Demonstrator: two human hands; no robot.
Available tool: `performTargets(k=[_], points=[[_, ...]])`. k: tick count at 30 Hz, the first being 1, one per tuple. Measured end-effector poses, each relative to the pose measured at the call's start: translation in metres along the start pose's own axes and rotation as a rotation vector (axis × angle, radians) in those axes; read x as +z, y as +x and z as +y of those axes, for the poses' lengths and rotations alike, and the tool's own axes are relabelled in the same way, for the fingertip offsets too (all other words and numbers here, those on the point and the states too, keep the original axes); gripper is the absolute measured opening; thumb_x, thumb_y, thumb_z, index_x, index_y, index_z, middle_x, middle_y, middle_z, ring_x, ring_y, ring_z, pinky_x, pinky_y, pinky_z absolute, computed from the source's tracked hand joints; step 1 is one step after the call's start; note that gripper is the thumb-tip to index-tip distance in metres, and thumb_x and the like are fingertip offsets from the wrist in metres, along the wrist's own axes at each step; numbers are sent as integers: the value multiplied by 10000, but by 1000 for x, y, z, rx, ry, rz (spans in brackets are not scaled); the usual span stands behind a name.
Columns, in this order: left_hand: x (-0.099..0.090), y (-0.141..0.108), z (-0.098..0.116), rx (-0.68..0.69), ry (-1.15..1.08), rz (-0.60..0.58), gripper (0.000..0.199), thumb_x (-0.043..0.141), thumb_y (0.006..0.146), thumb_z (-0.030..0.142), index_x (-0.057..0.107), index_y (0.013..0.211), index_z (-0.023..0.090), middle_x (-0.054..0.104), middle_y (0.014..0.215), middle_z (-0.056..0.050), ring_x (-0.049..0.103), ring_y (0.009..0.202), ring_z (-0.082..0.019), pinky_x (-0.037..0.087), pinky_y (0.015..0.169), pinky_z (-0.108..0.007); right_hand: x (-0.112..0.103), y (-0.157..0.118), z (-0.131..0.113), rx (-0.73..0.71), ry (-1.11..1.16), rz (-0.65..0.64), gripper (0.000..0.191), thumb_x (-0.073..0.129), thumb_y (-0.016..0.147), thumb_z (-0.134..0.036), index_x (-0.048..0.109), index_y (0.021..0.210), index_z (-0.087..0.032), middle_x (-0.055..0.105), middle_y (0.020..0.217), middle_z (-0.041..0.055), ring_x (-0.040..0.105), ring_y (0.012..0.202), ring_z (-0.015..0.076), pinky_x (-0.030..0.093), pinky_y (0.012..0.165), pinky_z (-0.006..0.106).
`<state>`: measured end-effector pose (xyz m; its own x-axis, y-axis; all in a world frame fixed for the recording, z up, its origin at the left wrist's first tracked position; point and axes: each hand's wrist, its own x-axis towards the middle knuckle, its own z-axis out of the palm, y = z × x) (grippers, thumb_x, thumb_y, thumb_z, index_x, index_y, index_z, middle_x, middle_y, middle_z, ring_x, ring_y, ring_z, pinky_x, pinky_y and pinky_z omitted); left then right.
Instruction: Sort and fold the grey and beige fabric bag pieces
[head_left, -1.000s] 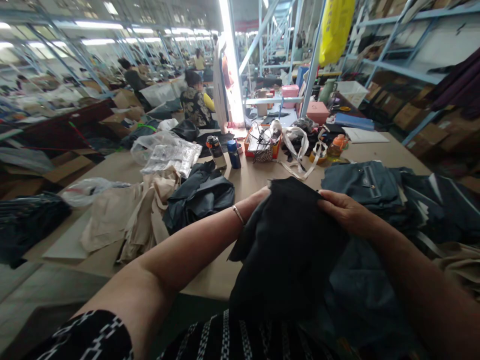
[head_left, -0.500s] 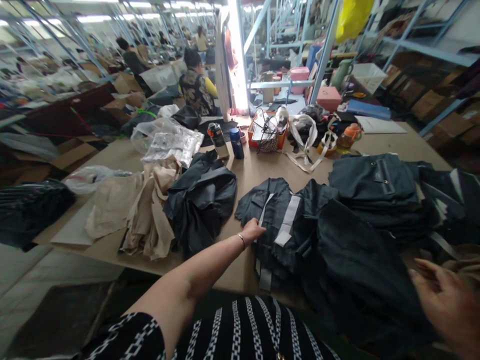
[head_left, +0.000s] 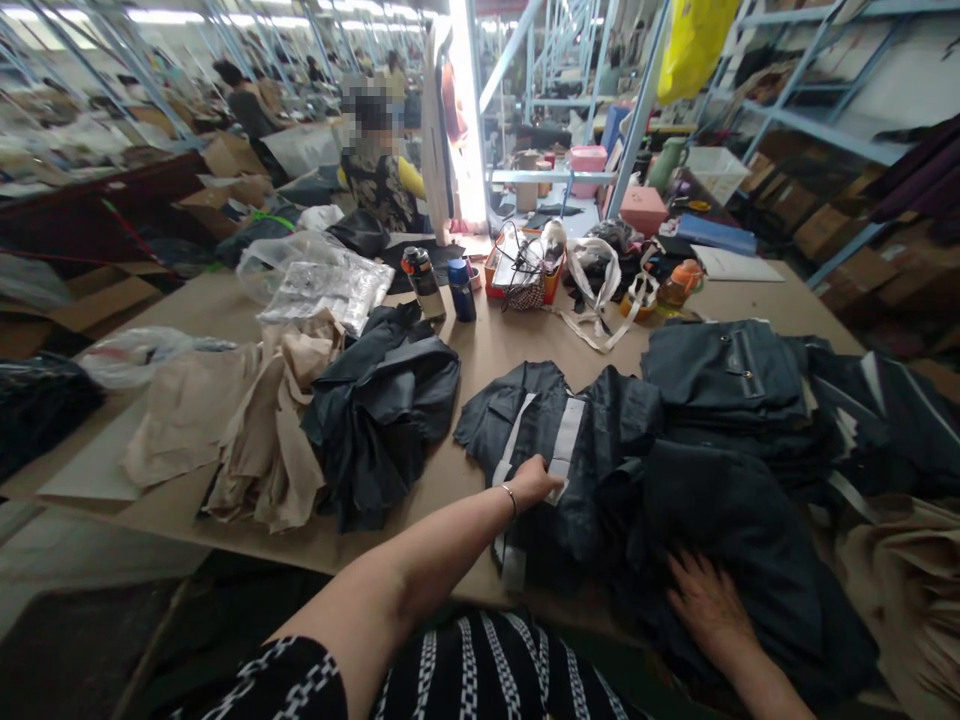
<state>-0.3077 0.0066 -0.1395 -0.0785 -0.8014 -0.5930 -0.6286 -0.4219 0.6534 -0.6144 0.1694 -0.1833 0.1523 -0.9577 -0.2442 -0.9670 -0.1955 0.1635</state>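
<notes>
Dark cloth piece, two pale strips attached; lies on the brown-topped table, nearer the wearer than the blue bottle and to its right. Right-hand pale strip: long axis runs away from the wearer, far end leaning slightly right; left-hand pale strip roughly alongside, far end leaning right also. Labels: yellow bag, hung beyond the blue bottle and to its right, any lettering too blurred to read. Left hand, with bracelet: fingers drawn together at the near end of the right-hand pale strip, which extends away beyond the fingertips; whether they pinch it cannot be told. Right hand: palm down, fingers slightly spread upon a dark cloth bundle, right of the blue bottle and much nearer the wearer; cloth beneath the hand and extending beyond its fingertips. Also: folded dark stack, right of the blue bottle and nearer; beige cloth, left and nearer; black bottle, just left.
</notes>
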Motion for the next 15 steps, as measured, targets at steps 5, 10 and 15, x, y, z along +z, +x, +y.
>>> performTargets(k=[5,10,15], points=[[-3,-6,11,-61,-163,-123,146,588,727,241,495,804,158,439,574,41,394,431,-89,336,438,-211,-13,8,11,37,152,-39,468,459,764,-273,615,1196,-180,491,1340,113,432,1236,319,338,1015,494],[-14,-22,25,86,-209,-59,153,560,673,145,416,710,177,400,573,59,369,485,-72,265,452,-181,-91,34,-33,59,850,44,380,419,856,-419,625,1064,-177,614,1119,101,566,1052,242,428,950,386],[-19,-61,38,322,-116,17,189,538,618,89,396,699,183,421,620,52,375,562,-80,263,494,-190,-156,84,-90,203,1506,75,494,541,776,-579,543,1049,-168,624,923,73,609,811,234,515,673,357]])
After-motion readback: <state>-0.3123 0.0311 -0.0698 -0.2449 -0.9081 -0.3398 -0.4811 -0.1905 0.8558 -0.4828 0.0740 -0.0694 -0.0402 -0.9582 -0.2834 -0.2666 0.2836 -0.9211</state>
